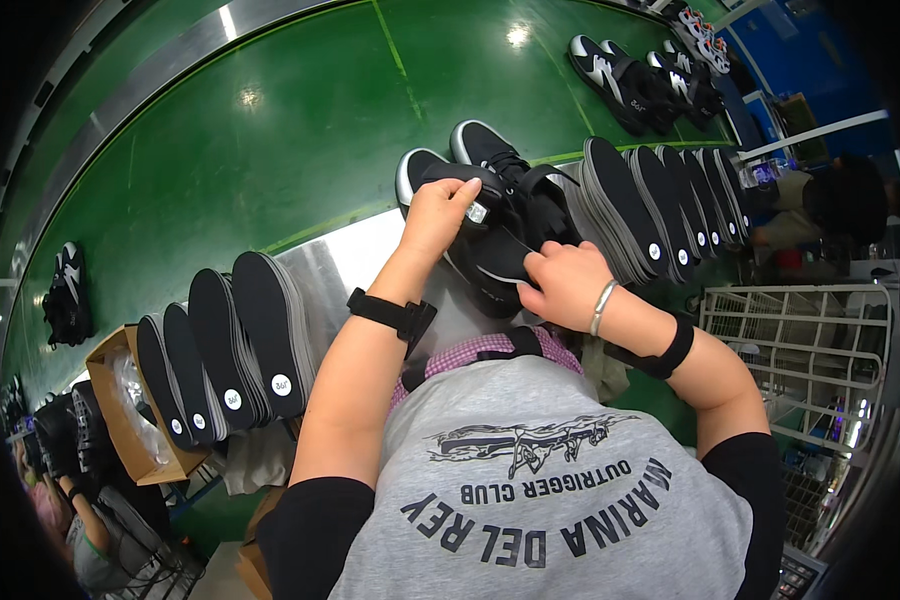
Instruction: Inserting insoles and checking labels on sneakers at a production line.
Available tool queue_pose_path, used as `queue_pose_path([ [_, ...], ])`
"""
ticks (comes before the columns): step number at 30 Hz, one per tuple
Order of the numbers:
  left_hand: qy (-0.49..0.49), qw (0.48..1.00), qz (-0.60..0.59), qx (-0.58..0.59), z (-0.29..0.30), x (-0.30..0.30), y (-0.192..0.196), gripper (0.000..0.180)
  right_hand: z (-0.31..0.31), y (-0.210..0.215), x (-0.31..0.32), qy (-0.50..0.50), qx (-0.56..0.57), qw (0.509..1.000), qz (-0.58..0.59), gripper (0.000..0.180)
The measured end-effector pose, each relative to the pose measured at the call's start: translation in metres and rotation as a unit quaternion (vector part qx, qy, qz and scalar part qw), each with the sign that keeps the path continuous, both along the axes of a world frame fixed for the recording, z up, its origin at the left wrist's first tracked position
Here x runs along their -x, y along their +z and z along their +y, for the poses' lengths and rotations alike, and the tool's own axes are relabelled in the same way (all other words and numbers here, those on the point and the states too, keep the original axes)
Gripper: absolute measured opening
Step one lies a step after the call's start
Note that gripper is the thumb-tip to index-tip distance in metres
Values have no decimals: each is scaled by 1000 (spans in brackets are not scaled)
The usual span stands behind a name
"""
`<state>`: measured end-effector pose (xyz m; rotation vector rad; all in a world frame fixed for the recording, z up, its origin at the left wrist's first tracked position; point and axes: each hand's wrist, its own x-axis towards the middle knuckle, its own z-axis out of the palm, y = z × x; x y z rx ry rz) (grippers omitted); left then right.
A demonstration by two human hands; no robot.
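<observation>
A pair of black sneakers with silver-grey toes lies before me, toes pointing away. On the left sneaker (416, 172), my left hand (438, 218) pinches the padded tongue and folds it up, so a pale label shows inside. My right hand (572, 284) is closed at that sneaker's heel opening, its fingers on a black insole (505, 262) with a grey edge. The insole's front end is hidden inside the sneaker. Close alongside on the right sits the other sneaker (483, 146), its laces and strap in view.
Stacks of black insoles stand along the table edge on the left (270, 335) and right (615, 205). More sneakers (625, 88) rest on the green conveyor (300, 120). A cardboard box (130, 405) is at left, a white wire rack (800, 350) at right. People work on both sides.
</observation>
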<state>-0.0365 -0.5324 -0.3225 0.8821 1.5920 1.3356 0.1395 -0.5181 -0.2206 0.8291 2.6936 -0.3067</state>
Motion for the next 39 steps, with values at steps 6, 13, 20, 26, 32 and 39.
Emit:
queue_pose_path([
  [6,-6,1000,4,6,-1,-1,0,29,6,1,11,6,18,999,-43,20],
  [13,25,1000,1,-2,0,-7,-4,32,5,-64,54,-31,49,995,-75,19],
  [20,1,998,-55,9,-1,-5,-13,27,28,-91,75,90,157,944,-275,26],
  [26,8,1000,-16,10,-3,-8,-9,27,17,-93,72,48,42,952,-300,29],
  [32,29,999,32,-3,-5,-7,-10,28,15,-47,59,181,83,928,-315,34],
  [39,26,1000,6,7,-5,-12,-4,28,12,-41,44,90,240,897,-361,76],
])
